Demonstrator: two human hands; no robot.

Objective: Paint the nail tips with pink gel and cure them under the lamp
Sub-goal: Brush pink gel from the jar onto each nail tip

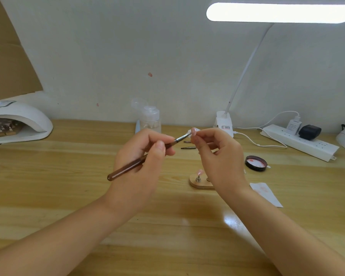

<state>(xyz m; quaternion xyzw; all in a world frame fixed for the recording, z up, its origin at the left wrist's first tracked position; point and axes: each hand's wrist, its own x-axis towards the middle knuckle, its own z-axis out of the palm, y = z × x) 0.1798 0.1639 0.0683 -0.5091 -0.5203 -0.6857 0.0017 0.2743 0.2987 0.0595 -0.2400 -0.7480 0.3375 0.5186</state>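
My left hand (139, 156) grips a brown-handled gel brush (127, 169), whose bristle end touches a pink nail tip (194, 130). My right hand (217, 154) pinches that nail tip by its stand, raised above the desk. Below my right hand lies a wooden holder (199, 183) with another pink nail tip (200, 172) on a metal peg. A black jar lid (255, 163) smeared with pink gel lies to the right. The white curing lamp (18, 124) stands at the far left, with a wooden holder of nail tips inside it.
A clear pump bottle (150, 119) stands at the back centre. A clip-on desk lamp (225, 122) shines from the upper right. A white power strip (299, 139) with plugs lies at the right. A stained paper wipe (266, 193) and two spare brushes (188, 148) lie on the wooden desk (68, 176).
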